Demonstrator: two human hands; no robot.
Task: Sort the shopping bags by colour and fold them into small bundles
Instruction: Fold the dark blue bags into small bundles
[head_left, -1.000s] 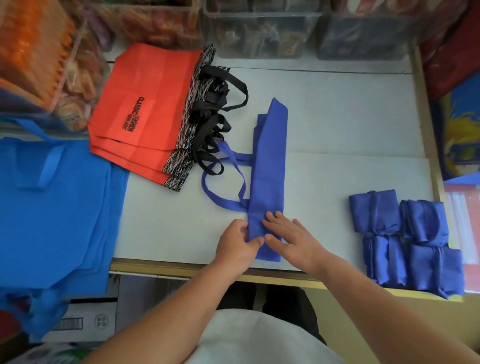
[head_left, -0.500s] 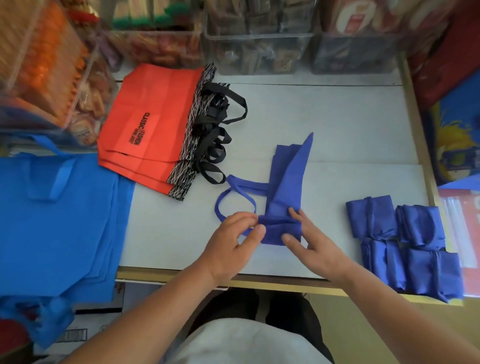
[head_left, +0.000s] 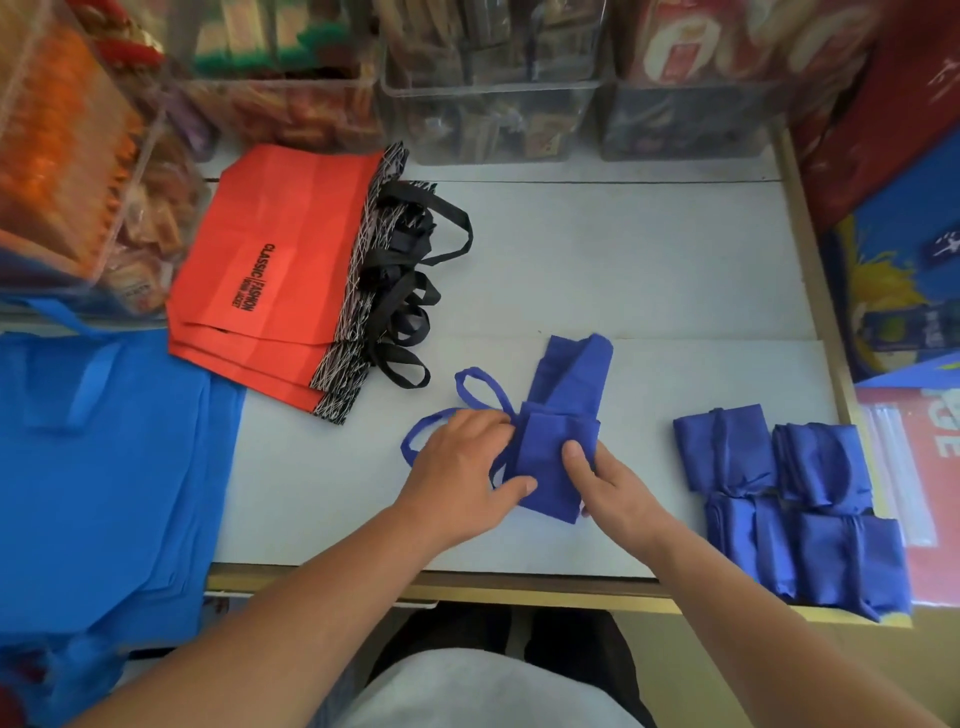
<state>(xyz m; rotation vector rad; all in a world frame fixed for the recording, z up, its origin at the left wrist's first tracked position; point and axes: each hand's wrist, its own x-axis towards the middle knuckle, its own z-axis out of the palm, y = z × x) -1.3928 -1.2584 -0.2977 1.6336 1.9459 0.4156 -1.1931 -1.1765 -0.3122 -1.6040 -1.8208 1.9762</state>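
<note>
At the front middle of the worktop (head_left: 623, 260) lies a half-folded dark blue bag (head_left: 563, 395). The left hand (head_left: 462, 462) and right hand (head_left: 618, 488) both pinch its folded end. Blue bundles (head_left: 789, 493) sit to its right, red bags (head_left: 280, 270) and light blue bags (head_left: 104, 467) to its left.

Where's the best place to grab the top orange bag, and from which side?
Its black handles, approached from the right across the table. The orange bag lies flat on its stack with no raised edge to pinch, while the loops spill out past its patterned rim. Which loop is the top bag's is hard to tell; likely the widest, farthest one.
</note>
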